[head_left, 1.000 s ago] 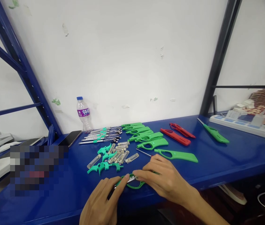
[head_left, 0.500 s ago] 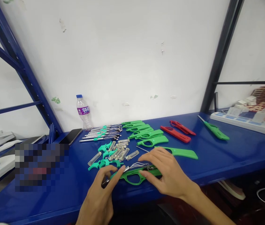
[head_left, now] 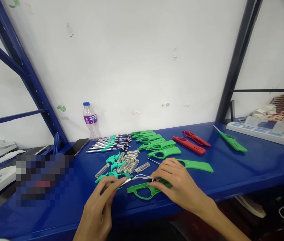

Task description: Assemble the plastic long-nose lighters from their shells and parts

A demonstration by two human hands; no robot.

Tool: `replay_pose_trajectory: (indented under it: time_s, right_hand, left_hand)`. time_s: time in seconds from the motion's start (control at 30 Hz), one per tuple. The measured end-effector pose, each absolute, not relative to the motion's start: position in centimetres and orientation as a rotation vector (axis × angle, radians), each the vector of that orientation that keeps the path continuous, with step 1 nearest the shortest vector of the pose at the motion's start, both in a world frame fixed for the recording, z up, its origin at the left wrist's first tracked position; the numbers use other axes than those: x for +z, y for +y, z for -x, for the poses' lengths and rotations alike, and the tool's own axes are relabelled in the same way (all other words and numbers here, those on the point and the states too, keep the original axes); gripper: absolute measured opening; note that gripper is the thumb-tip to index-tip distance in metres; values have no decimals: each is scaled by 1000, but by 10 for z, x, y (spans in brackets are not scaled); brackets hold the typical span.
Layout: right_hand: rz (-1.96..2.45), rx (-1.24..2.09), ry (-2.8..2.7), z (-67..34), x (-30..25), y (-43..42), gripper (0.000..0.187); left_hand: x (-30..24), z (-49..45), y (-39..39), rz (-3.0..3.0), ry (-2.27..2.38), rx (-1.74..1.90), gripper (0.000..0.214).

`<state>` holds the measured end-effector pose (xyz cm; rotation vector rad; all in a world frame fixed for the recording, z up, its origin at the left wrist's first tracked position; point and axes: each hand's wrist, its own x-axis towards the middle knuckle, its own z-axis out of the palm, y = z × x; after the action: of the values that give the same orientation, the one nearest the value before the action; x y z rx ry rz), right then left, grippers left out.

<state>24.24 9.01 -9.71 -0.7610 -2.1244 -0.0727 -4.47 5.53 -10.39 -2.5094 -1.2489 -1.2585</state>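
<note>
Between thumb and fingers, my left hand pinches a metal lighter tube, most of it hidden by the fingers. Thin white wires run from its end to a small black igniter, which my right hand pinches between thumb and fingertips. Right beneath lies a green lighter shell half with a trigger loop, partly covered by my right hand. Just beyond my hands are teal triggers and clear fuel tanks. Another green shell half rests past my right hand.
Several metal tubes with wires and several green shells lie in rows at the back. Red shells, a green lighter, a power strip, a phone and a bottle are on the blue table.
The metal tube and its wires have lifted off the green shell half. My left hand has shifted slightly left and down, and my right fingers have closed on the black igniter.
</note>
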Motion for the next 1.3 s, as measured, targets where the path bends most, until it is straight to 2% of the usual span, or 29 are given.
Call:
replay_pose_trajectory:
  time_s: [0.23,0.4,0.6,0.83,1.0,1.3]
  right_hand:
    - [769,-60,-2165,-242,-93,86,9]
    - [743,-97,-2191,-243,-93,87,15]
    - [762,-93,-2176,-244,-93,86,30]
    - [671,-131,-2190,-245,-91,84,16]
    - [650,-154,-2174,-245,-91,83,14]
    - [666,-110,-2222,-244,-94,86,15]
  left_hand:
    - [-105,37,50,2474,-1388,-1281,27]
    - [-109,37,54,2426,-1381,-1317,17]
    - [-110,37,54,2433,-1422,-1302,20]
    - [-114,43,59,2490,-1301,-1214,23]
    - [-115,50,60,2478,-1259,-1081,28]
    - [-103,54,60,2536,-1215,-1046,27]
